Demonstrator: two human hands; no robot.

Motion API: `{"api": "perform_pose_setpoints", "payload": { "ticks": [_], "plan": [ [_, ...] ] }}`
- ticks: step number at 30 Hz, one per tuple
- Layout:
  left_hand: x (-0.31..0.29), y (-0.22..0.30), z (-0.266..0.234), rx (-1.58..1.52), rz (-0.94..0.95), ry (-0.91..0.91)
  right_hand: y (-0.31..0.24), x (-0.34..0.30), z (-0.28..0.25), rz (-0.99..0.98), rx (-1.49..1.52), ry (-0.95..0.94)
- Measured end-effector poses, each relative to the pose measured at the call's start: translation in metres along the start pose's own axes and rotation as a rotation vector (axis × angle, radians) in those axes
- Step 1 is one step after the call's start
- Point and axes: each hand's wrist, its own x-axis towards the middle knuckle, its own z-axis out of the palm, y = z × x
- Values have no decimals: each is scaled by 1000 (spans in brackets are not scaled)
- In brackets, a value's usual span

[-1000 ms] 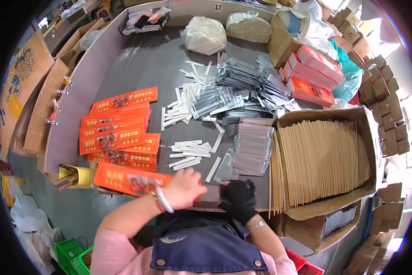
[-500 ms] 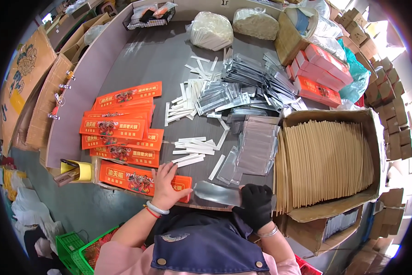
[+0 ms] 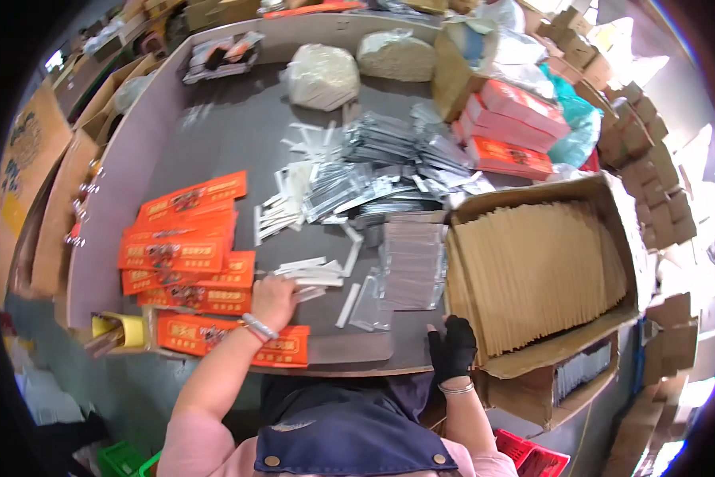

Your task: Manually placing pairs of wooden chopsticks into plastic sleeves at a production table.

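Head view: white strips (image 3: 319,271) just right of left grip (image 3: 274,302), half-curled, hold unclear.

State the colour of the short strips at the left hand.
White; the strips show best in the head view.

Packets (image 3: 186,253) left, strips (image 3: 318,272) centre, sticks (image 3: 544,278) in box (image 3: 564,351) right

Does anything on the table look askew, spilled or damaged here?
Mildly: the white strips lie criss-crossed in loose heaps on the table, and one strip sits apart, slanted. They look untidy against the closely packed sticks in the box. I see no clear damage.
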Motion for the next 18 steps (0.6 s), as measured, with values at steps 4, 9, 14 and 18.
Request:
{"api": "perform_pose_setpoints", "payload": {
  "ticks": [4, 9, 14, 18],
  "plan": [
    [11, -7, 5, -44, 46, 5, 17, 2, 0, 211, -447, -252],
    [41, 62, -2, -283, 205, 63, 31, 3, 9, 217, -490, -211],
    [93, 141, 55, -319, 413, 237, 23, -1, 6, 310, -360, -254],
    [109, 153, 62, -130, 306, 128, 28, -7, 4, 424, -155, -395]
  ]
}}
